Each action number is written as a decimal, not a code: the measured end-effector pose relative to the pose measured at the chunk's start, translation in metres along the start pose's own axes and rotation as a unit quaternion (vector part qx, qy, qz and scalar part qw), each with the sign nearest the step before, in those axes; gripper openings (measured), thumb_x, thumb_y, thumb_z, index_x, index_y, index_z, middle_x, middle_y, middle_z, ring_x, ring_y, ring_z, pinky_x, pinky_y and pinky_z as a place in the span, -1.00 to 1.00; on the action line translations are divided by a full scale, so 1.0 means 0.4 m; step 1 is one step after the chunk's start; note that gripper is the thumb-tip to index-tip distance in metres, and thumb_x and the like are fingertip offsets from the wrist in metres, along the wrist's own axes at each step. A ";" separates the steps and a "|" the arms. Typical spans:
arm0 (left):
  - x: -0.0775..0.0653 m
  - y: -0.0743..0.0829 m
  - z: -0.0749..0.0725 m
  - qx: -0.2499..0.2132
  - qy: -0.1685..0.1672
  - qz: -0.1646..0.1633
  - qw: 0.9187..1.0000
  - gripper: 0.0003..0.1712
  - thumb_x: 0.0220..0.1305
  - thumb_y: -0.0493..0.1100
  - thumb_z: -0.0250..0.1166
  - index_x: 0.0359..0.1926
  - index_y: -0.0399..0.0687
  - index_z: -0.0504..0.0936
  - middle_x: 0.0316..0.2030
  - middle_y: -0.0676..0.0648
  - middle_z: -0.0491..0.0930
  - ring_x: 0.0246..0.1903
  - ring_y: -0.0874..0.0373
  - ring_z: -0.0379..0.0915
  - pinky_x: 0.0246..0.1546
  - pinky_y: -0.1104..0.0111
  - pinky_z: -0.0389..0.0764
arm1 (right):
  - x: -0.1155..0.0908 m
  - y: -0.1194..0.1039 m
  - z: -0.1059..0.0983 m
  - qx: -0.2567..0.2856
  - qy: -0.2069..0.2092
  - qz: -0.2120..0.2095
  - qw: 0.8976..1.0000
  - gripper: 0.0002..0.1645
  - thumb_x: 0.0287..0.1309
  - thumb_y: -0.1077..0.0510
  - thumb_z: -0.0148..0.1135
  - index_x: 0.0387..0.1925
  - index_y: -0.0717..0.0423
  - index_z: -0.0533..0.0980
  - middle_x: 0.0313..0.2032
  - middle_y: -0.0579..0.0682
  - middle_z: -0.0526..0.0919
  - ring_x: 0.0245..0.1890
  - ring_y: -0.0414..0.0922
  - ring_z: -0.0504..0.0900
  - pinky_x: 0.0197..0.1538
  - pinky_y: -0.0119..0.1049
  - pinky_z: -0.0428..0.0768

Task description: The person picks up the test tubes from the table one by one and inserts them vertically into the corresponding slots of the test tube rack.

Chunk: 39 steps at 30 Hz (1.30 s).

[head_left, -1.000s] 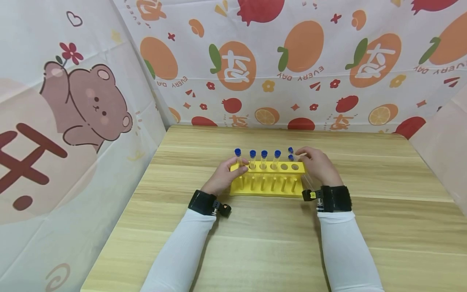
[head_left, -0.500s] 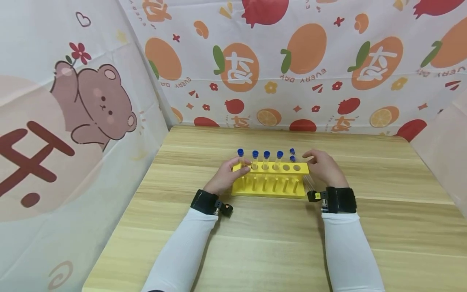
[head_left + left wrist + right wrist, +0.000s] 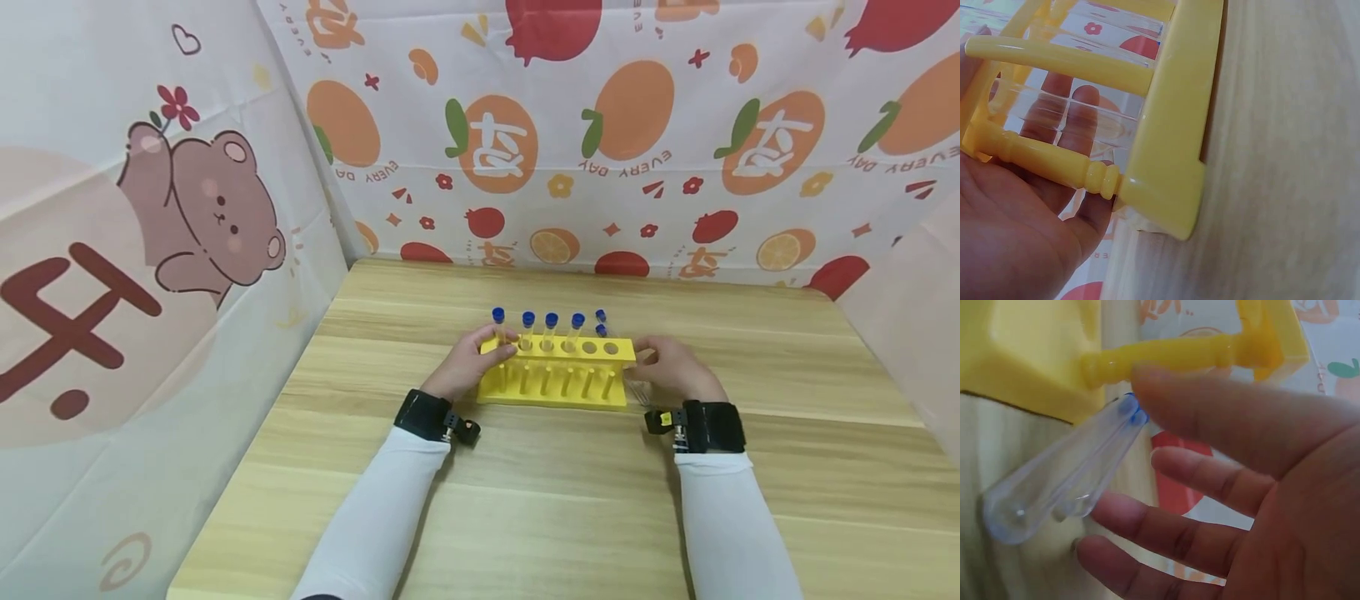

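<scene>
A yellow test tube rack [image 3: 558, 357] stands upright on the table. Several clear test tubes with blue caps [image 3: 551, 320] stand in its left and middle holes. My left hand [image 3: 465, 364] grips the rack's left end, thumb in front and fingers behind the end post [image 3: 1054, 161]. Two more capped test tubes [image 3: 1054, 469] lie side by side on the table beyond the rack's right end, their blue caps [image 3: 602, 330] pointing away. Over these tubes my right hand [image 3: 673, 367] is spread with relaxed fingers; its thumb overlaps the rack's right end post [image 3: 1166, 357] in the right wrist view.
The rack rests on a wooden table [image 3: 555, 500]. A fruit-print cloth [image 3: 555, 133] hangs behind the table's far edge, and a bear-print cloth [image 3: 217, 208] hangs at the left. Each wrist wears a black strap [image 3: 716, 427] with a small camera.
My right hand has moved back from the blue caps of the lying tubes, towards me and slightly right. The left hand keeps its hold on the rack. The head view has shifted a little.
</scene>
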State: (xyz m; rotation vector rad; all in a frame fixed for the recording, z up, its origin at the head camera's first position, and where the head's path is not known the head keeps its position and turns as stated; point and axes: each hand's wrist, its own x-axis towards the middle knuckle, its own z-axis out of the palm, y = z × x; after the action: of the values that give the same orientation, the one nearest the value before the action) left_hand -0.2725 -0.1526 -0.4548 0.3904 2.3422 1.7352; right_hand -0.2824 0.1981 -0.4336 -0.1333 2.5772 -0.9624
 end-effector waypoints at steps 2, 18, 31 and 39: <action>0.000 0.000 0.002 -0.001 0.000 -0.003 1.000 -0.69 0.38 0.05 0.23 0.06 0.09 0.58 0.14 0.02 0.56 0.23 0.02 0.36 0.30 0.02 0.32 | 0.003 0.011 0.007 0.007 -0.012 -0.009 1.000 -0.20 0.07 -0.12 0.44 0.29 0.05 0.39 0.04 0.18 0.57 -0.01 0.10 0.51 -0.08 -0.13 0.51; 0.005 -0.005 -0.002 -0.006 0.001 -0.004 1.000 -0.66 0.35 0.12 0.24 0.06 0.13 0.59 0.13 0.03 0.56 0.29 -0.02 0.29 0.34 -0.05 0.24 | 0.025 0.042 0.026 0.015 -0.004 0.028 0.999 -0.10 0.07 -0.14 0.44 0.38 -0.01 0.29 -0.06 0.11 0.52 -0.13 0.03 0.45 -0.19 -0.21 0.43; 0.007 0.000 -0.002 -0.005 0.008 0.003 1.000 -0.61 0.33 0.16 0.25 0.08 0.14 0.58 0.17 0.03 0.54 0.33 -0.03 0.26 0.35 -0.09 0.22 | 0.027 0.030 0.015 0.016 0.016 0.039 0.999 -0.18 0.06 -0.13 0.44 0.30 0.05 0.37 0.26 0.24 0.44 0.15 0.17 0.42 0.13 0.19 0.44; -0.006 -0.002 -0.002 -0.015 -0.001 0.000 1.000 -0.65 0.37 0.07 0.24 0.08 0.05 0.57 0.17 -0.01 0.54 0.30 -0.03 0.29 0.32 -0.05 0.28 | 0.019 0.059 0.014 0.022 0.009 0.017 1.000 -0.28 0.16 -0.13 0.36 0.27 0.09 0.42 0.19 0.23 0.50 -0.01 0.07 0.53 -0.06 -0.07 0.52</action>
State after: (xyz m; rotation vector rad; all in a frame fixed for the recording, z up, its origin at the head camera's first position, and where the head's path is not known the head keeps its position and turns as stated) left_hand -0.2707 -0.1543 -0.4554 0.3876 2.3104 1.7673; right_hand -0.2860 0.2111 -0.4551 -0.0707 2.5641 -1.0106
